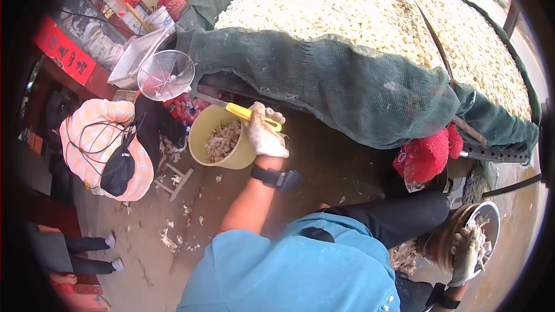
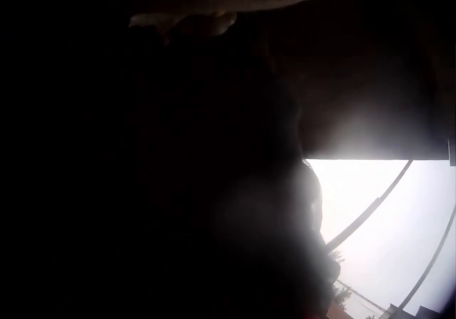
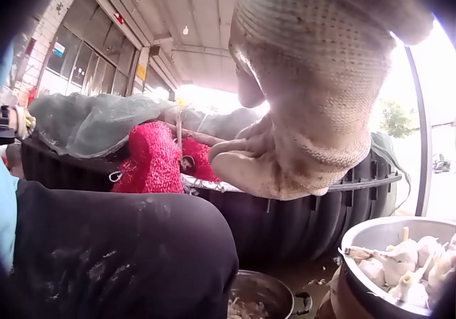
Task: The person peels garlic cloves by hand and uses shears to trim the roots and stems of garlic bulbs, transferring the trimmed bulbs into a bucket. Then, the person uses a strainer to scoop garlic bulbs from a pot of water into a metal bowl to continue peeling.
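In the head view my gloved left hand grips the yellow handle of a round wire-mesh skimmer. Its mesh bowl is up and to the left of the hand. Below the handle stands a pale yellow bucket with garlic pieces and skins inside. The left wrist view is almost wholly dark. At the lower right my gloved right hand is by the rim of a bucket of whole garlic bulbs. Its fingers are loosely bent in the right wrist view, with nothing visible between them.
A large bin lined with green netting is heaped with peeled garlic cloves. Red mesh sacks lean at its side. Left, a person in a checked shirt sits close to the yellow bucket. A metal pot stands by my knee.
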A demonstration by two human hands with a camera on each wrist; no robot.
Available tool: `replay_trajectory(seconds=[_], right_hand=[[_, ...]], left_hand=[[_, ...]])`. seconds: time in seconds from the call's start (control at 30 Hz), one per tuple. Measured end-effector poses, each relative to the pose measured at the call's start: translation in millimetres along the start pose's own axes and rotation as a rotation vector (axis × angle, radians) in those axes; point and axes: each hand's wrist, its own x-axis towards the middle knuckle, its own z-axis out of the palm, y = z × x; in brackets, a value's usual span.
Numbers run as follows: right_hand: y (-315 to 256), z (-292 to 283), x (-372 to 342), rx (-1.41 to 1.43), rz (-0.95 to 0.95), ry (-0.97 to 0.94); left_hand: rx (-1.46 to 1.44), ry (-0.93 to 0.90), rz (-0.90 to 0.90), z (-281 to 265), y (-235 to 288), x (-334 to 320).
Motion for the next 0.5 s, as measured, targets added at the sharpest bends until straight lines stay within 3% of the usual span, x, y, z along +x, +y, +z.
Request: replay_trajectory(seconds=[0.07,0.2,0.3,0.37,0.5], right_hand=[[2,8,-8,0.077,-0.042,0.129],[25,-27,4,0.037,0.062,0.111],[20,-5,-11,-0.105,0.089,0.223],[24,-9,-13,-0.088,0.149,0.133],[28,-2,-20,-0.067,0.137,0.142]], left_hand=[[-0.121,0.134,-0.105,-39,-3,24],[-0.167,0.281,-0.283,-102,-19,48],[-0.222,0.233,-0.384,-153,-48,70],[-0.253,0.255,-0.454,-165,-58,81],[-0.276,0.291,-0.565,-192,-65,110]])
